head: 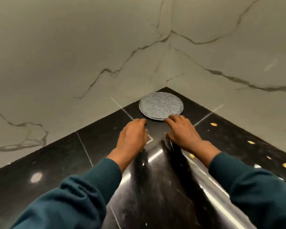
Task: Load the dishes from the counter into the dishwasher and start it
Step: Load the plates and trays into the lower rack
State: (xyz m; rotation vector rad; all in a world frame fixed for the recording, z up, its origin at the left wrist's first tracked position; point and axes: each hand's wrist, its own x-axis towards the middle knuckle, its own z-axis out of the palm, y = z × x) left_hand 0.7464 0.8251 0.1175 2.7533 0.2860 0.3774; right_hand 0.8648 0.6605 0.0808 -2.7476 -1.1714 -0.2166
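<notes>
A round grey textured plate [161,105] lies flat on the glossy black counter [96,142], deep in the corner where two marble walls meet. My right hand [184,132] reaches forward with its fingertips touching the plate's near rim and its thumb spread to the left; it grips nothing. My left hand [132,136] hovers palm down just left of the plate's near edge, fingers curled slightly, holding nothing. Both arms wear dark teal sleeves.
Grey-veined marble walls [72,55] close the corner on the left and right behind the plate. The counter shows pale seams and bright light reflections. Small golden spots [213,124] dot its right side.
</notes>
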